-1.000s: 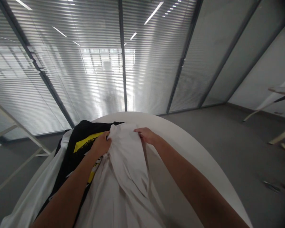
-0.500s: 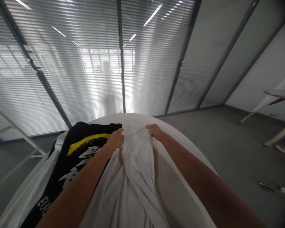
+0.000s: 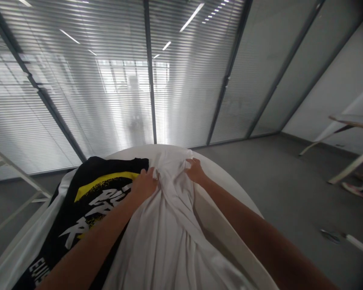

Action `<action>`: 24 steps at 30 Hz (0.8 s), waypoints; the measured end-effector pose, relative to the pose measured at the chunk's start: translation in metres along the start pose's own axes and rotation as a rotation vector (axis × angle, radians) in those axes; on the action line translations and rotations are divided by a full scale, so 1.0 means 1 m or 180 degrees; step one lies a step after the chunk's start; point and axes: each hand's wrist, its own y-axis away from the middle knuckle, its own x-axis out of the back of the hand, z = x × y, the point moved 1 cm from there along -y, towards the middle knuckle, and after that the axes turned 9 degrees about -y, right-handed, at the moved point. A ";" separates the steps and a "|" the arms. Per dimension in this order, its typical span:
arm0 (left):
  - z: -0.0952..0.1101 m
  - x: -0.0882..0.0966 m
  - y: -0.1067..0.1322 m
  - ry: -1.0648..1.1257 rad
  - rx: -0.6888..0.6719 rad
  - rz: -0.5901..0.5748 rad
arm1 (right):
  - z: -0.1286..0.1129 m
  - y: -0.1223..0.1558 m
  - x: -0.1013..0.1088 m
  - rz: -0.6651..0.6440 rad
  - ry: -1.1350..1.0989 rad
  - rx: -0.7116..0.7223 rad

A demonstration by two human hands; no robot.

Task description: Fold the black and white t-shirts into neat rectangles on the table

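Note:
White cloth [image 3: 169, 225], gathered in long folds, runs from the table's far side down toward me; I cannot tell what kind of garment it is. My left hand [image 3: 147, 183] pinches its left edge near the far end. Opposite, my right hand [image 3: 196, 170] grips the right edge, fingers curled into the fabric. Between the hands the cloth is bunched and creased. To the left lies a black T-shirt [image 3: 109, 166] with a yellow band and white lettering, partly covered by my left forearm.
A round white table [image 3: 238, 187] carries both pieces of cloth. Glass partitions with blinds [image 3: 187, 100] stand behind it. At left is a white metal frame [image 3: 21, 171]. On the right are another table [image 3: 351, 120] and a shoe [image 3: 358, 191] on the grey floor.
The far end of the white cloth has gone from fairly flat to bunched and twisted between my hands. My left hand has shifted slightly nearer. The view has turned a little right.

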 end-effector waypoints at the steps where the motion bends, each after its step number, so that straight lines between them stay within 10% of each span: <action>1: -0.003 0.000 0.015 -0.0176 -0.0106 0.0137 | 0.001 0.013 0.000 -0.0045 0.0299 -0.0041; 12: -0.018 0.015 0.153 -0.0460 -0.1305 -0.0062 | -0.033 0.152 0.031 -0.1086 0.0526 -0.0632; 24: -0.020 -0.028 0.197 -0.0448 -0.1216 0.0632 | -0.071 0.211 0.034 -0.1522 0.0398 -0.0568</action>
